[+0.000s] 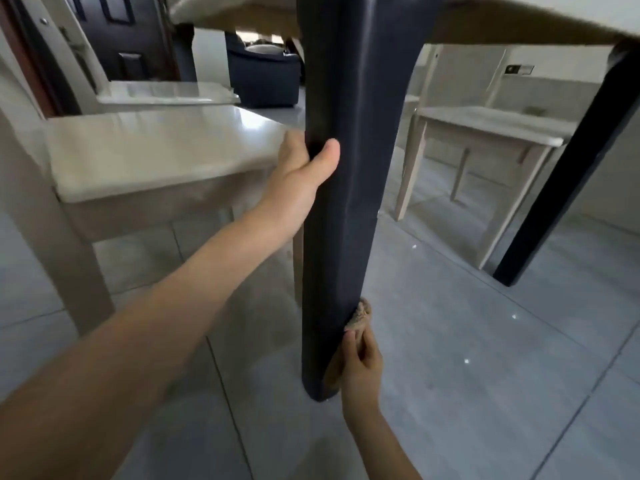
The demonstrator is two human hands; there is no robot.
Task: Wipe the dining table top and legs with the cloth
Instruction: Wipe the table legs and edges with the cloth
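A thick black table leg (346,188) runs down the middle of the view from the table's underside (502,26) to the tiled floor. My left hand (304,168) grips the leg about halfway up, thumb across its front and fingers hidden behind. My right hand (362,365) holds a small tan cloth (360,315) bunched in its fingers and presses it against the leg's right side near the foot. Part of the cloth is hidden between hand and leg.
A pale chair (156,150) stands close on the left, touching distance from the leg. Another pale chair (485,133) is at the back right. A second black leg (568,181) slants down on the right. Grey floor tiles (485,375) surround the leg.
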